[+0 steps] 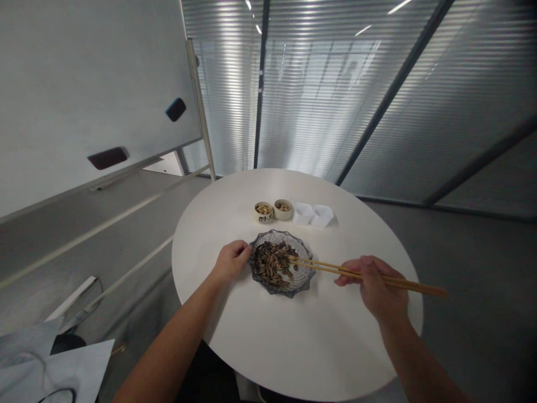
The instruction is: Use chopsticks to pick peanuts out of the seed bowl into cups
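Here we are at a round white counter (293, 347), with a slatted glass wall (319, 95) filling the far side, a whiteboard (96, 84) leaning in from the left and grey floor (470, 280) all around. Two dark pads (175, 109) sit on that whiteboard, and sheets of paper (71, 369) poke in at the bottom left corner.

All the action is at the middle of the counter, where a scalloped glass plate (302, 286) sits right in front of the person, heaped with striped sunflower seeds (272, 266). The left hand (230, 261) comes in with its fingers (242, 249) curled and pressed against the plate's left rim. On the other side, the right hand (377, 285) has its fingers (356, 266) pinching a pair of wooden chopsticks (403, 281), and the tips reach over the plate's right side, just by the seeds; whether they have hold of a seed, I cannot tell.

Beyond the plate, two small ceramic bowls (263, 211) (283, 209) hold pale kernels, right beside two small white square dishes (312, 214).
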`<state>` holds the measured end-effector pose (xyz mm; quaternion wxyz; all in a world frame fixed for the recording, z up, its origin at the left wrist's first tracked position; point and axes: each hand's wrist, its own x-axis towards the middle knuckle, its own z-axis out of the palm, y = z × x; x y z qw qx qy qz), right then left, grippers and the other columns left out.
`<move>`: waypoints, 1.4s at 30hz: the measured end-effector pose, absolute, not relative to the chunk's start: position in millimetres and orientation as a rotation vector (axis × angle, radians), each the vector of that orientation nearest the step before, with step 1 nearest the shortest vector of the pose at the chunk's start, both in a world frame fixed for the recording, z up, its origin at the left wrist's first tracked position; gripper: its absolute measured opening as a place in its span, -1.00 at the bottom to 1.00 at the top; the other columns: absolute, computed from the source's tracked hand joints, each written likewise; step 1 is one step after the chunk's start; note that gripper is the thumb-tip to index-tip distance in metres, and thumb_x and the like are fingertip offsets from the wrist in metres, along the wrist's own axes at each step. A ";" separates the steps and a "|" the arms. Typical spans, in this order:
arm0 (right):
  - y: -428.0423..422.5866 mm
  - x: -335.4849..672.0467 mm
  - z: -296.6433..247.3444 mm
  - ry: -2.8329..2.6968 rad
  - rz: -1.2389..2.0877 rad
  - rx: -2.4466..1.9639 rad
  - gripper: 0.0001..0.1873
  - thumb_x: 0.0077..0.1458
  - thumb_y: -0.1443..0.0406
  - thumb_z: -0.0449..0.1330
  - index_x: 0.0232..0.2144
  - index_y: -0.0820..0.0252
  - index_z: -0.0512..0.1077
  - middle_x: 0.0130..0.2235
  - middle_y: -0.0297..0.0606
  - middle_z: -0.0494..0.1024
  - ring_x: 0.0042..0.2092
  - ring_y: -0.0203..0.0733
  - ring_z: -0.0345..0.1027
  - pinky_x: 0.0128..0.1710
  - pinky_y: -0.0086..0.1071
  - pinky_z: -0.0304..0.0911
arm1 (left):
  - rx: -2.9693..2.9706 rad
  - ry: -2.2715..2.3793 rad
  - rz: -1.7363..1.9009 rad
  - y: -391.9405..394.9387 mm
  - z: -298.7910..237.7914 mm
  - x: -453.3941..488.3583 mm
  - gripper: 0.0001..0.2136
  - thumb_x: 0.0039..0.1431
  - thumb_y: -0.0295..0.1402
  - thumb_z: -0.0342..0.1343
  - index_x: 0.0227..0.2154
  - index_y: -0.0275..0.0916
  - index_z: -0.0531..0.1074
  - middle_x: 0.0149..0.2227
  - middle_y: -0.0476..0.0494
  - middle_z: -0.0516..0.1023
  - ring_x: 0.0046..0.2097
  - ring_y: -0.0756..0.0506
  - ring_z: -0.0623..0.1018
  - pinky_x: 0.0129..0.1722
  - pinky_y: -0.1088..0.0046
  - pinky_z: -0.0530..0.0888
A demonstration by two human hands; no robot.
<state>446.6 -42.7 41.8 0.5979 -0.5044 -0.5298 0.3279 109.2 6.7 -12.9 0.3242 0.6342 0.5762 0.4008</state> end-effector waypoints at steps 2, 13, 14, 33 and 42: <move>-40.1 445.3 39.8 -1.123 0.798 -1.106 -0.63 0.16 0.00 0.31 -0.46 0.16 0.53 -0.51 -0.25 0.62 -0.58 -0.09 0.53 -0.57 -0.22 0.54 | 1.657 1.510 1.064 6.6 -13.2 109.5 -0.69 0.24 -0.11 0.04 -0.47 -0.22 0.46 -0.51 0.00 0.41 -0.40 -0.03 0.38 -0.40 0.49 0.28; 14.0 429.2 53.7 -0.893 0.707 -0.965 -0.53 0.11 -0.04 0.32 -0.56 0.21 0.41 -0.61 -0.33 0.53 -0.68 -0.17 0.45 -0.66 -0.27 0.51 | 1.667 1.505 1.054 7.0 -13.6 108.4 -0.69 0.24 -0.13 0.03 -0.48 -0.23 0.46 -0.51 -0.01 0.41 -0.40 -0.03 0.38 -0.41 0.48 0.28; 23.9 426.4 56.1 -0.879 0.681 -0.967 -0.52 0.11 -0.05 0.31 -0.56 0.20 0.39 -0.62 -0.35 0.52 -0.69 -0.18 0.44 -0.65 -0.28 0.51 | 1.660 1.505 1.054 7.1 -13.9 108.5 -0.69 0.24 -0.13 0.03 -0.48 -0.23 0.46 -0.51 -0.01 0.41 -0.40 -0.03 0.38 -0.41 0.48 0.28; 101.1 397.3 46.0 -0.970 0.699 -1.047 -0.58 0.16 -0.03 0.27 -0.43 0.21 0.39 -0.60 -0.41 0.50 -0.64 -0.24 0.48 -0.64 -0.46 0.45 | 1.688 1.485 1.051 8.7 -15.8 104.8 -0.70 0.26 -0.14 0.03 -0.46 -0.22 0.46 -0.51 0.00 0.42 -0.41 -0.03 0.38 -0.41 0.48 0.28; 26.1 415.2 32.0 -0.992 0.962 -0.924 -0.63 0.09 0.02 0.35 -0.46 0.19 0.44 -0.55 -0.34 0.57 -0.67 -0.21 0.44 -0.66 -0.29 0.49 | 1.658 1.503 1.052 8.7 -15.5 108.4 -0.69 0.25 -0.13 0.03 -0.48 -0.23 0.46 -0.51 0.01 0.40 -0.41 -0.02 0.37 -0.41 0.48 0.26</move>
